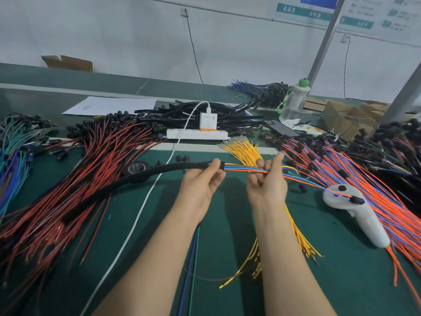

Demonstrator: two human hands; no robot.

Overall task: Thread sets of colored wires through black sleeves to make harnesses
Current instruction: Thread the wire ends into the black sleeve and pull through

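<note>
Several thin coloured wires (241, 170) (orange, blue, green, yellow) run out of the mouth of a long black braided sleeve (177, 167), held up over the green bench mat (227, 224). The left hand (202, 183) pinches the sleeve's end between thumb and fingers. The right hand (266, 182), just beside it, has its fingers curled round the wire bundle.

Behind the hands lies a fan of yellow wires (245, 151). A heap of red wires (102, 156) spreads to the left. Orange-and-blue wires (364, 176) spread to the right, a few crossing a white plastic handheld controller (364, 220). A roll of black tape (134, 167) sits beneath the sleeve, near a white charging cable (145, 201).
</note>
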